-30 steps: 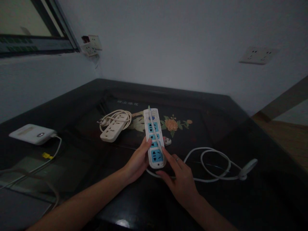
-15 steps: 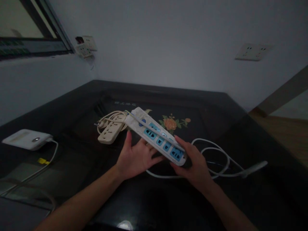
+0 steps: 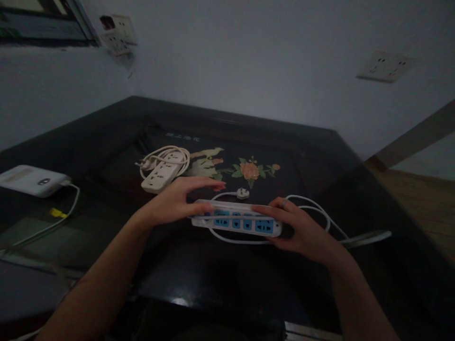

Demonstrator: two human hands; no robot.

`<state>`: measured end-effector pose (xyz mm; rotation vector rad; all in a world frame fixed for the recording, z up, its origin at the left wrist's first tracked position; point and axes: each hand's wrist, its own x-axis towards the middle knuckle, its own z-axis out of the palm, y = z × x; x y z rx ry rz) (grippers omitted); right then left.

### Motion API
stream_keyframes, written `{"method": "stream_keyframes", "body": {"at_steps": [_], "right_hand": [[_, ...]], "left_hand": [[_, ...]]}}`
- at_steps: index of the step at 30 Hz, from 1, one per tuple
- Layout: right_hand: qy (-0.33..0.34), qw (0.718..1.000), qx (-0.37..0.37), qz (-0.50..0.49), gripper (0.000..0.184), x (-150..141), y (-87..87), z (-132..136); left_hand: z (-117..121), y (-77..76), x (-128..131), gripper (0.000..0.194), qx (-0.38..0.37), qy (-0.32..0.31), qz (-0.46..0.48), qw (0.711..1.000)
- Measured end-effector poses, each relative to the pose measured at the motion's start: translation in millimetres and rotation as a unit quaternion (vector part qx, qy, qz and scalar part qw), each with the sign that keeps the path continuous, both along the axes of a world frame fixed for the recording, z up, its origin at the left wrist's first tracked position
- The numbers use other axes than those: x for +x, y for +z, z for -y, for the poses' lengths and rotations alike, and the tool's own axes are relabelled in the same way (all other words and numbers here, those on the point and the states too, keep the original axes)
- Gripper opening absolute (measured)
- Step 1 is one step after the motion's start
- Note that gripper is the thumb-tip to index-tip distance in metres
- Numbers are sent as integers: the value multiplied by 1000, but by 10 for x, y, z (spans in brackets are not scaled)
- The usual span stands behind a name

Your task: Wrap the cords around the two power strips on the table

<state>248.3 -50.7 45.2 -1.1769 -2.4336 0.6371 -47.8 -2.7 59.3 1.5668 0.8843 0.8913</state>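
A white power strip with blue sockets (image 3: 239,224) lies crosswise in front of me, a stretch of its cord running along its top face. My right hand (image 3: 302,228) grips its right end, fingers over the far edge and thumb at the near side. At the left end is my left hand (image 3: 179,201), its fingers stretched out and apart above the far side. The left thumb is at the strip's top edge; whether it presses there I cannot tell. Just beyond the strip lies a white plug (image 3: 242,193) on its cord. Loose white cord (image 3: 316,208) loops behind my right hand.
A second, cream power strip (image 3: 161,174) with its cord coiled on it rests on the dark glossy table (image 3: 213,279), beyond my left hand. A white power bank-like device (image 3: 31,180) with a cable lies at left. Wall sockets (image 3: 387,66) are at right.
The power strip has turned from pointing away from me, through a slant, to lying crosswise and lower. My left hand let go, opened beneath it, then came round to its left end. The right hand keeps hold.
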Motion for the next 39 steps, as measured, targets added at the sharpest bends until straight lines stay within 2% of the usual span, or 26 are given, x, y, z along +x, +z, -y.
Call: {"method": "stream_keyframes", "body": {"at_steps": [4, 8, 10, 17, 23, 29, 33, 37, 39], "right_hand": [[32, 999, -8, 22, 74, -100, 22, 57], [63, 998, -17, 23, 74, -128, 43, 94], [67, 997, -17, 20, 72, -119, 47, 100], [49, 998, -4, 26, 73, -90, 22, 75], [-9, 998, 16, -54, 62, 17, 32, -9], [-65, 992, 57, -86, 30, 149, 30, -97], [-64, 990, 72, -99, 22, 217, 39, -98], [-54, 987, 76, -130, 3, 253, 59, -107], [-58, 985, 83, -141, 5, 242, 69, -112]], "left_hand": [[92, -44, 140, 41, 55, -111, -151, 981], [77, -91, 186, 38, 14, -237, -286, 928], [54, -114, 197, 38, 1, -261, -304, 916], [58, -182, 261, 36, -6, -231, -306, 924], [74, -224, 290, 40, -18, -209, -282, 936], [85, -300, 335, 42, -62, -211, -238, 946], [94, -305, 338, 42, -80, -219, -216, 948], [105, -290, 334, 39, -95, -219, -192, 952], [112, -279, 336, 37, -99, -218, -174, 955]]}}
